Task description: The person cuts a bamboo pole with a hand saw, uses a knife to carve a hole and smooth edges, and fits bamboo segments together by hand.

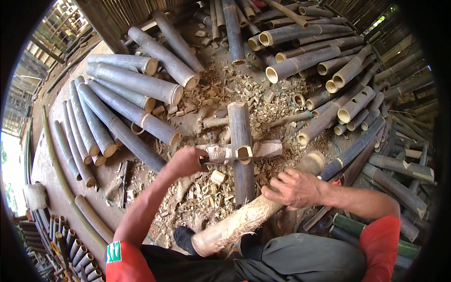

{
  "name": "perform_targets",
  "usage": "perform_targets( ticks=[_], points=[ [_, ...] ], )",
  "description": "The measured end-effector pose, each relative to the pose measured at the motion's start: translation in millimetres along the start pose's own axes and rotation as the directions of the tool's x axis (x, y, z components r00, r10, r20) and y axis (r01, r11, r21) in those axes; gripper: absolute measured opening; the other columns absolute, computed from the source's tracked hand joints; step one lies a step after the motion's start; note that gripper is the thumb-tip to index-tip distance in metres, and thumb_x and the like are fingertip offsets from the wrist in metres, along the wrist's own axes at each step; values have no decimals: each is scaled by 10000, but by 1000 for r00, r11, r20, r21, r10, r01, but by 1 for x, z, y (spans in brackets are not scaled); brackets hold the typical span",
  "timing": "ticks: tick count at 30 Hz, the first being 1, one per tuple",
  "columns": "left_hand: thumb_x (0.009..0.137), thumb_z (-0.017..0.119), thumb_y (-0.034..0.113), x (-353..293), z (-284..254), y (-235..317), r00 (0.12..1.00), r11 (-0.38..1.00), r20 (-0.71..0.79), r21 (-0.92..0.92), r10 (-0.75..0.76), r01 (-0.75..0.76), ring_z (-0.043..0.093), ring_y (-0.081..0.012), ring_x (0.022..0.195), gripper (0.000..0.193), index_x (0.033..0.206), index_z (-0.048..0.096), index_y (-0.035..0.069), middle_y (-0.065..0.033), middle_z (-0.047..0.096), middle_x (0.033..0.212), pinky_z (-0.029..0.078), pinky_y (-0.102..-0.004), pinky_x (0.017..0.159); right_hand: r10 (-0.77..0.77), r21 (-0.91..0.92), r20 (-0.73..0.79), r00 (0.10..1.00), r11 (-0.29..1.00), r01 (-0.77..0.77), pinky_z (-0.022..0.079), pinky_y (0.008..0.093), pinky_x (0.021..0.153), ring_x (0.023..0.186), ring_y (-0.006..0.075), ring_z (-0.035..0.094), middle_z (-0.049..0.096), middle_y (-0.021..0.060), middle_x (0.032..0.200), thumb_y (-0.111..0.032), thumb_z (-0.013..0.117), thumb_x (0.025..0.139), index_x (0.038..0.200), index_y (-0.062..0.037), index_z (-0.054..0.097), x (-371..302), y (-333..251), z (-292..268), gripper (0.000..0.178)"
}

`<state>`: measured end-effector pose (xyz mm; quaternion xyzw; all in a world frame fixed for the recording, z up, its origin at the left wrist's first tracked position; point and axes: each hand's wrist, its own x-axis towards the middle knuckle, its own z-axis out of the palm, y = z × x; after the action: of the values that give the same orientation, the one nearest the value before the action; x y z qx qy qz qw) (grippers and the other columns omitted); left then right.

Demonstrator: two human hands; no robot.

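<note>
In front of me a dark bamboo length [241, 127] lies over a pale wooden log [268, 149]. A square-edged hole [244, 153] is cut into its upper side. Just left of that hole, my left hand [184, 162] is closed round a thin tool whose kind I cannot make out; a narrow dark part shows by the fingers. My right hand [297, 189] grips a thick, pale wooden club [237, 226] from above. The club slants over my lap, its surface frayed and fibrous around the lower middle. Part of the bamboo length's near end is hidden behind the club.
Chips [206, 195] cover the ground around the work. Grey bamboo lengths [136, 82] fan out at the left; a bigger bamboo stack [305, 63] lies at the back right. Notched bamboo pieces [399, 169] lie at the far right. Short tubes [75, 246] stand at the lower left.
</note>
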<state>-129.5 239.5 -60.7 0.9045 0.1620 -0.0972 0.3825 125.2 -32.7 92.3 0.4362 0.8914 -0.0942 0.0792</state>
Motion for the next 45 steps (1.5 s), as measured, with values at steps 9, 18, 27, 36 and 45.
perform_targets(
  ticks=[9,18,27,36,45],
  points=[
    [995,629,669,23,-37,-8,986,992,-157,117,57,-39,675,-247,526,671,819,777,38,-98,657,575,554,-431,559,785,827,136,605,246,-506,568,433,919,1082,359,686,650,224,1256,-276,862,795,1381,57,500,-32,-18,2,765],
    [995,543,738,4,-49,0,992,939,-39,320,-123,129,687,-275,576,735,820,783,66,-125,668,611,561,-452,572,906,984,122,405,-57,-169,432,366,1108,1250,214,558,580,140,1353,-282,810,827,1517,47,402,-18,-10,7,866],
    [953,616,729,6,-44,10,941,878,4,362,-339,314,711,-256,607,635,962,836,134,-89,712,667,584,-441,609,772,635,318,551,258,-728,561,488,944,1058,441,727,689,336,1190,-280,812,823,1504,60,385,8,-2,16,873],
    [953,607,729,10,-40,-10,972,931,46,300,-230,206,608,-199,512,676,793,772,93,-49,638,586,533,-410,528,707,720,445,550,84,-689,500,463,1093,1276,423,641,606,344,1387,-300,846,800,1542,80,366,29,9,2,962],
    [1033,540,669,-29,-1,14,990,880,132,463,48,-104,433,-116,400,617,803,699,119,-3,525,524,417,-364,376,771,785,347,534,73,-615,347,407,1238,1500,342,434,430,331,1594,-288,882,760,1585,162,277,-14,23,-10,1117]
  ],
)
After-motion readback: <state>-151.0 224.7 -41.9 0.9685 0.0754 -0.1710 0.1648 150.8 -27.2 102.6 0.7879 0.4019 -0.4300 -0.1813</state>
